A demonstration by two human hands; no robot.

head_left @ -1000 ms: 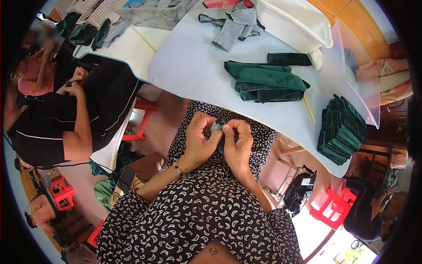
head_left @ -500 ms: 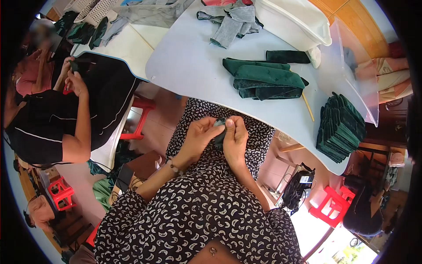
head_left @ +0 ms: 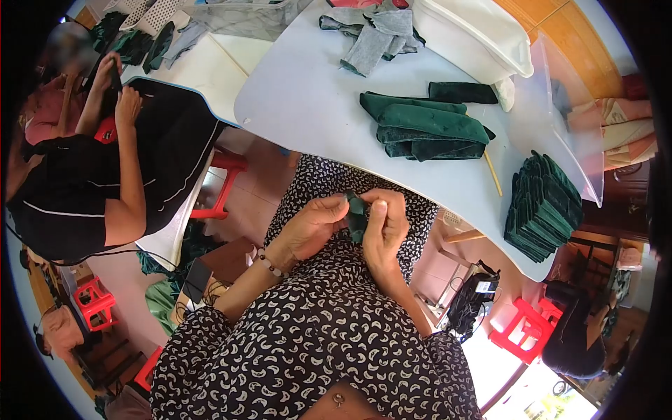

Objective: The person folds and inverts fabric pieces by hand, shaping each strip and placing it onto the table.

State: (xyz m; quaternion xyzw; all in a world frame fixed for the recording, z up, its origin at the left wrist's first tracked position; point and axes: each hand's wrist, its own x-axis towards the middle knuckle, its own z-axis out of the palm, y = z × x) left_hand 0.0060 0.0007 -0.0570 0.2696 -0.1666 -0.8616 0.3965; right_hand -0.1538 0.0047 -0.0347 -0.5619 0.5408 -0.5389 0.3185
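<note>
Above my lap, a small strip of dark green velvet fabric is pinched between both hands. My left hand, with a beaded bracelet at the wrist, grips its upper left edge between thumb and fingers. My right hand is closed on its right side, thumb up. Part of the fabric is hidden behind the fingers. Ahead on the pale table lies a loose pile of green velvet strips. At the table's right end stands a neat stack of green velvet pieces.
Grey fabric pieces, a white bin, a clear plastic panel and a thin yellow stick are on the table. To the left a co-worker in black handles dark fabric. Red stools stand on the floor.
My hands have moved slightly apart, and more of the green fabric shows between them. The co-worker's hands have shifted upward with the dark piece. The view has moved slightly.
</note>
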